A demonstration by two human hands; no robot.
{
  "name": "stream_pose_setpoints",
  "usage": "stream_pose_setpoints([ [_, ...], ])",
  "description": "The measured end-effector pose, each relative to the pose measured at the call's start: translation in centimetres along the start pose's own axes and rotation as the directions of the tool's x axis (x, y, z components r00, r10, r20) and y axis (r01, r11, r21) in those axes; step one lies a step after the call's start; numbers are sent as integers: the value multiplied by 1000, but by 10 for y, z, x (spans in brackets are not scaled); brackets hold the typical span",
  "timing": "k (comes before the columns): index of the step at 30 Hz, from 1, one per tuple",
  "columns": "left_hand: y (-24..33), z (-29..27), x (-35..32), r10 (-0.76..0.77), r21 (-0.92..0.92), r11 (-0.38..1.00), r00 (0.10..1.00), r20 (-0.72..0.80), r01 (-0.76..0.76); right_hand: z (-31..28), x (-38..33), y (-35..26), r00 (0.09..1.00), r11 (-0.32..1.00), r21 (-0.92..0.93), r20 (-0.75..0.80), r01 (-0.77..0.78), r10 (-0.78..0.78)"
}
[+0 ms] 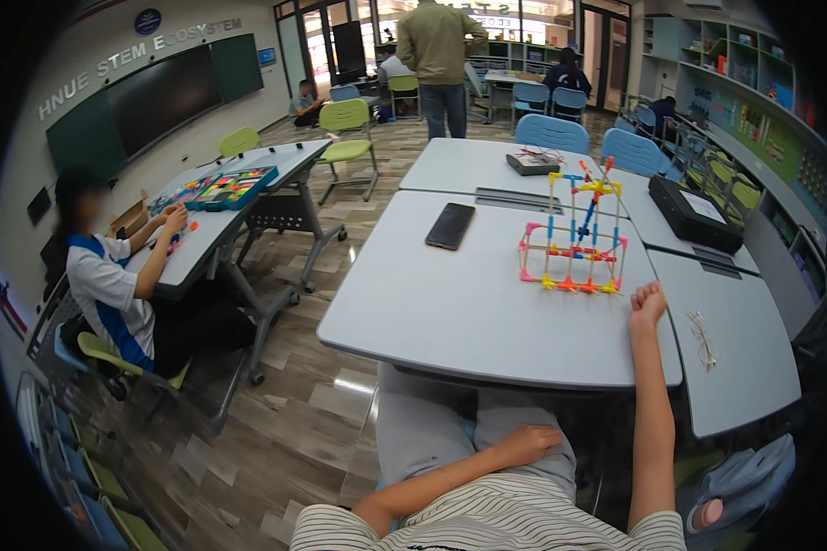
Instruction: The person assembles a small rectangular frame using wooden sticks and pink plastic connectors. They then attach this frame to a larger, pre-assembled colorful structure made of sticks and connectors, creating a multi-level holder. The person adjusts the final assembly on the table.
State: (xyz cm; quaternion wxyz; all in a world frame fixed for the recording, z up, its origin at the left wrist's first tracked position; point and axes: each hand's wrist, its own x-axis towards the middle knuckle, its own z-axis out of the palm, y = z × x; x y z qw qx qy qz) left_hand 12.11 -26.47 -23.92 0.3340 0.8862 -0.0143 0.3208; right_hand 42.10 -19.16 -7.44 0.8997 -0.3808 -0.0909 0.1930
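My right hand rests on the white table near its right edge. Its fingers are curled in, with nothing visible in them. Just beyond and left of that hand stands a frame model of thin sticks joined by pink, yellow, orange and blue connectors, with a raised upper part. Neither hand is on the model. Across my lap lies my left hand, its fingers flat on the grey trousers and holding nothing.
A dark phone lies left of the model. Farther back is a small dark box. A black case and eyeglasses occupy the right-hand tables. At the left table, a person handles small parts beside a colourful kit tray.
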Motion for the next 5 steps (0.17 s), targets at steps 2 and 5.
stream_pose_setpoints([
  [2, 3, -4, 0, -38, -47, 998, 999, -37, 36, -20, -9, -9, 999, 981, 189, 4, -51, 52],
  [5, 9, -15, 7, -33, -49, 998, 994, -102, 28, -61, -26, -7, 961, 982, 64, 207, 176, -186],
])
